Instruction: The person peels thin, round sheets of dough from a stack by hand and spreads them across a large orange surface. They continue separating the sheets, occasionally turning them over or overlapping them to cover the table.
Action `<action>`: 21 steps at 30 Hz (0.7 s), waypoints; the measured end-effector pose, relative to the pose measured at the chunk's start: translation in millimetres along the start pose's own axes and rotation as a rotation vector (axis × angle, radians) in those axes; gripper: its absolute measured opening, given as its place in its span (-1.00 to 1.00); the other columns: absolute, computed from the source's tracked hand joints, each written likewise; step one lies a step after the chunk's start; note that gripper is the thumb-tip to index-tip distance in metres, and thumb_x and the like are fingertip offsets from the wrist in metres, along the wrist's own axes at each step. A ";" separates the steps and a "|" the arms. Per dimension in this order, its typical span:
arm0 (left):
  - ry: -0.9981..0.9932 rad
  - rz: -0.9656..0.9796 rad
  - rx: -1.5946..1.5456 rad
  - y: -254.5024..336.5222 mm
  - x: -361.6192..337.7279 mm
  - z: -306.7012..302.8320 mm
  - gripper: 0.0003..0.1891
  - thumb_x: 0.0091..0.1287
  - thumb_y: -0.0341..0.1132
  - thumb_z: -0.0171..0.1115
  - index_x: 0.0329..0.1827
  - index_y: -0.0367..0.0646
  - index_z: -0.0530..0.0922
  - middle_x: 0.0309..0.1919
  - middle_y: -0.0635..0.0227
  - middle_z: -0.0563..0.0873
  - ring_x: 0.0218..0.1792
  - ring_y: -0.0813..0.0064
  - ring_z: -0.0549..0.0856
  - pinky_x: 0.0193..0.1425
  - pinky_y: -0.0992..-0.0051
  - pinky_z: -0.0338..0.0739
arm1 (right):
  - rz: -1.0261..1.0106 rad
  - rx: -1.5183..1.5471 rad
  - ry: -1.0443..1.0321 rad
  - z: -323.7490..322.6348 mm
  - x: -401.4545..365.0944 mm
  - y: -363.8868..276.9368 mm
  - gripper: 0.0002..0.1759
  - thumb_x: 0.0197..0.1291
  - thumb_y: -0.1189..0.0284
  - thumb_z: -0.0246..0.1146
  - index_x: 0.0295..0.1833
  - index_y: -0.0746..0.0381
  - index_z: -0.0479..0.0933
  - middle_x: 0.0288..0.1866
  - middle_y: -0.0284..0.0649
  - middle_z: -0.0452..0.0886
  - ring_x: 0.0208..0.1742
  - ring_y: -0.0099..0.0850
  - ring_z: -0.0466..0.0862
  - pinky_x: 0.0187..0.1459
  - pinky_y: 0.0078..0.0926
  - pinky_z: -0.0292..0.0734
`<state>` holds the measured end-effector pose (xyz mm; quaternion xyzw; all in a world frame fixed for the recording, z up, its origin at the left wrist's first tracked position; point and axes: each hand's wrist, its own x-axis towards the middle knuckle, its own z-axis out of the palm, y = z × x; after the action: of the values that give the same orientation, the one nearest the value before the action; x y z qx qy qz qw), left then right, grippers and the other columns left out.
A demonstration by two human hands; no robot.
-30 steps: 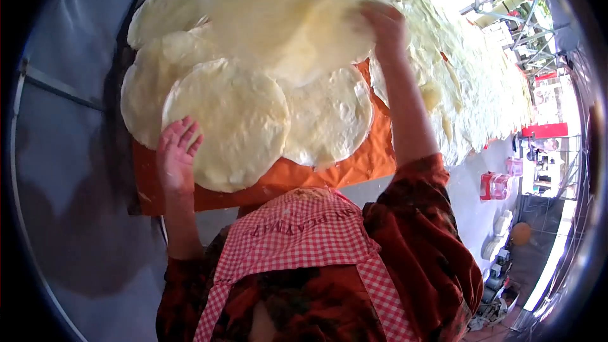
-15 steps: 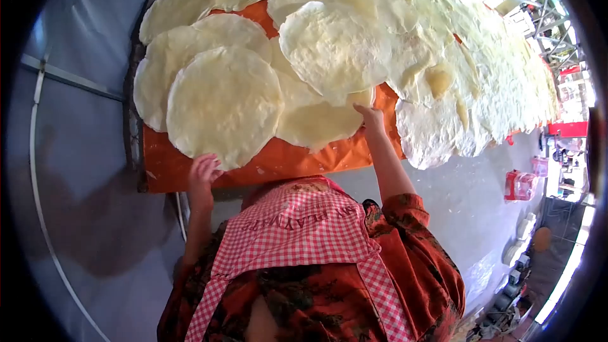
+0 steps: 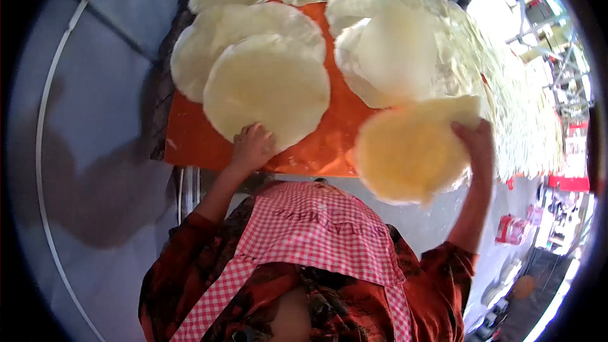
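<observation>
Pinching thin round sheet [image 3: 411, 149] at rim w/ R hand [image 3: 476, 140], prob. to keep it spread L of grip; L hand [image 3: 253, 147] at pale disc's [image 3: 269, 85] near edge, can't tell if gripping; orange cloth [image 3: 332, 142] btwn hands; lapped sheets [image 3: 459, 38] beyond R grip, prob. saving room

Table cover [image 3: 342, 133]: orange, smooth, low sheen, plastic or coated cloth, wrinkled at the front. Round sheets [image 3: 269, 88]: pale, thin, papery, faintly bubbled, mostly matt. Apron [image 3: 316, 228]: matt checked cloth. Sleeves [image 3: 190, 240]: soft, velvety-looking patterned cloth. Red-and-clear container [image 3: 512, 230]: looked like glossy plastic. Overhead frame [image 3: 520, 0]: bare metal.
</observation>
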<state>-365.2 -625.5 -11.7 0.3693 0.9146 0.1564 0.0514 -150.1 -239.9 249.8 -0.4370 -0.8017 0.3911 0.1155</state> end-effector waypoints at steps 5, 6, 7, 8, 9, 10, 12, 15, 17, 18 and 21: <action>0.503 -0.590 -0.317 -90.4 16.5 0.2 -0.31 -0.01 -0.26 0.34 0.22 -0.31 0.32 0.15 -0.08 0.45 0.10 0.03 0.50 0.15 0.20 0.39 | -0.208 -0.197 -0.057 1.7 -0.8 -62.5 -0.78 -0.04 0.48 0.22 -0.28 0.40 0.56 -0.43 -0.26 0.61 -0.41 -0.52 0.56 -0.34 -0.52 0.48; 0.462 -0.789 -0.555 -105.8 18.7 7.6 -0.32 0.00 -0.31 0.32 0.22 -0.33 0.31 0.13 -0.07 0.48 0.06 0.06 0.54 0.12 0.25 0.43 | -0.225 -0.200 -0.104 3.5 -11.0 -90.6 -0.80 -0.03 0.48 0.20 -0.29 0.39 0.56 -0.45 -0.27 0.60 -0.43 -0.55 0.54 -0.36 -0.54 0.46; 0.341 -0.905 -0.888 -108.0 22.2 -7.2 -0.39 -0.02 -0.36 0.30 0.15 -0.39 0.37 0.02 0.04 0.58 -0.09 0.22 0.62 0.01 0.42 0.48 | -0.217 -0.241 -0.099 10.9 -21.4 -122.0 -0.82 -0.02 0.49 0.16 -0.32 0.39 0.55 -0.48 -0.30 0.58 -0.45 -0.58 0.52 -0.39 -0.56 0.44; 0.321 -0.823 -1.065 -114.6 25.2 -4.2 -0.41 -0.03 -0.38 0.31 0.12 -0.38 0.40 -0.03 0.09 0.61 -0.12 0.27 0.63 -0.02 0.43 0.49 | -0.327 -0.251 -0.085 16.0 -22.7 -134.7 -0.84 -0.01 0.50 0.15 -0.34 0.38 0.54 -0.50 -0.32 0.58 -0.47 -0.59 0.51 -0.41 -0.55 0.43; 0.298 -0.732 -1.235 -121.4 27.4 1.3 -0.43 -0.05 -0.39 0.32 0.10 -0.38 0.42 -0.08 0.14 0.63 -0.15 0.32 0.63 -0.05 0.45 0.49 | -0.368 -0.242 -0.095 26.6 -26.9 -149.6 -0.84 0.00 0.50 0.16 -0.34 0.39 0.54 -0.51 -0.31 0.58 -0.47 -0.59 0.51 -0.42 -0.54 0.43; 0.275 -0.629 -1.401 -120.4 29.2 -4.3 -0.44 -0.07 -0.41 0.32 0.07 -0.38 0.45 -0.12 0.19 0.65 -0.19 0.37 0.64 -0.08 0.46 0.50 | -0.411 -0.231 -0.102 39.8 -31.0 -165.3 -0.83 0.01 0.50 0.17 -0.34 0.40 0.55 -0.51 -0.30 0.58 -0.47 -0.59 0.51 -0.42 -0.52 0.43; 0.367 -0.615 -1.289 -126.2 29.1 -27.2 -0.58 -0.04 -0.47 0.25 -0.03 -0.30 0.53 -0.23 0.28 0.67 -0.20 0.46 0.63 -0.11 0.47 0.50 | -0.482 -0.342 -0.142 66.0 -23.7 -173.3 -0.81 0.03 0.46 0.19 -0.32 0.40 0.55 -0.50 -0.13 0.61 -0.50 -0.45 0.56 -0.41 -0.41 0.46; 0.363 -0.599 -1.213 -185.8 12.4 -92.3 -0.63 0.01 -0.51 0.18 -0.04 -0.25 0.53 -0.21 0.24 0.66 -0.21 0.43 0.64 -0.12 0.44 0.56 | -0.644 -0.578 -0.075 145.1 -38.1 -187.8 -0.79 0.05 0.40 0.17 -0.35 0.35 0.55 -0.41 0.15 0.57 -0.40 -0.02 0.61 -0.33 -0.14 0.48; 0.442 -0.563 -0.461 -254.1 -13.3 -82.5 -0.58 0.10 -0.44 0.24 0.07 -0.21 0.45 -0.16 0.25 0.66 -0.19 0.41 0.67 -0.13 0.39 0.60 | -0.831 -0.845 -0.114 213.3 -51.6 -188.5 -0.87 0.05 0.46 0.11 -0.36 0.25 0.55 -0.41 -0.02 0.61 -0.38 -0.13 0.65 -0.37 -0.20 0.56; 0.481 -0.544 -0.513 -245.4 -19.8 -91.7 -0.61 0.14 -0.39 0.23 0.07 -0.18 0.45 -0.15 0.26 0.66 -0.19 0.40 0.67 -0.12 0.37 0.60 | -0.938 -0.916 -0.149 251.3 -53.7 -177.1 -0.87 0.04 0.46 0.10 -0.37 0.21 0.56 -0.40 -0.10 0.62 -0.38 -0.20 0.68 -0.38 -0.29 0.59; 0.377 -0.545 -1.103 -195.1 -36.2 -92.3 -0.66 0.30 -0.17 0.17 0.07 -0.09 0.46 -0.12 0.28 0.65 -0.18 0.37 0.67 -0.09 0.30 0.59 | -0.833 -0.823 -0.384 350.2 -75.9 -169.0 -0.83 0.04 0.41 0.10 -0.35 0.21 0.58 -0.42 -0.05 0.61 -0.28 -0.15 0.67 -0.28 -0.22 0.58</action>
<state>-487.1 -805.8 11.6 0.0093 0.7542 0.6473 0.1099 -392.9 -537.0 151.1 -0.0175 -0.9967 0.0434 -0.0659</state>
